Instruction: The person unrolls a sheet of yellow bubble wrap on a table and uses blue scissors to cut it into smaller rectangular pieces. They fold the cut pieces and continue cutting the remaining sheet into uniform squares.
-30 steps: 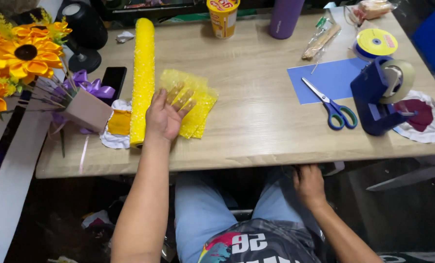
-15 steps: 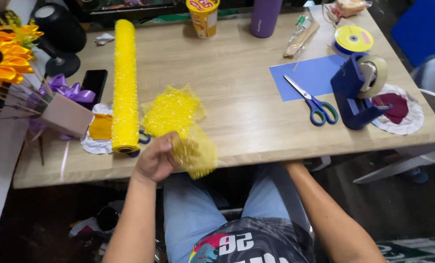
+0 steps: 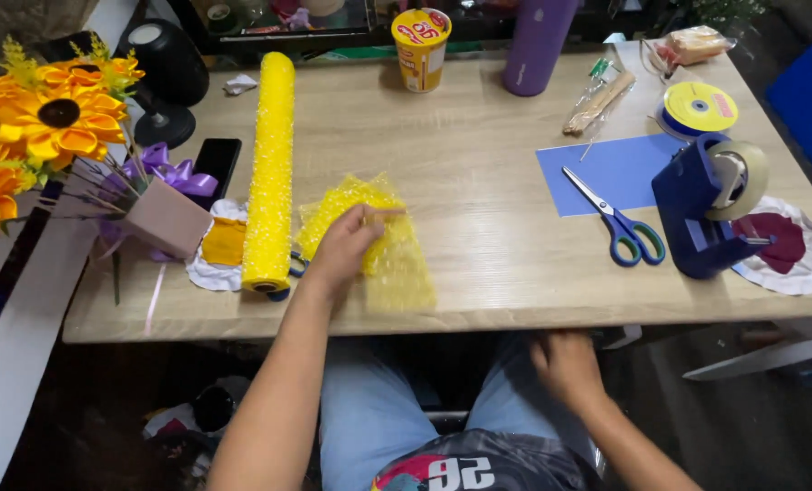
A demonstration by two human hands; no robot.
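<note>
My left hand [image 3: 347, 247] pinches a square of yellow mesh [image 3: 397, 264] and holds it over a small stack of the same yellow mesh pieces [image 3: 333, 207] near the table's front edge. Just left of the hand lies a long roll of yellow mesh [image 3: 270, 164], pointing away from me. Below the table edge, my right hand [image 3: 565, 366] rests on my lap with fingers curled and nothing visible in it.
On the wooden table [image 3: 479, 182]: blue-handled scissors [image 3: 620, 223] on blue paper [image 3: 606, 168], a blue tape dispenser [image 3: 711, 209], a yellow ribbon spool [image 3: 699, 109], a cup [image 3: 421, 45], a purple bottle [image 3: 538, 41], a phone [image 3: 215, 164]. A sunflower bouquet [image 3: 51, 127] stands at the left.
My left hand went from lying flat on the mesh stack to lifting one piece off it; the piece now hangs over the stack. My right hand stayed in my lap.
</note>
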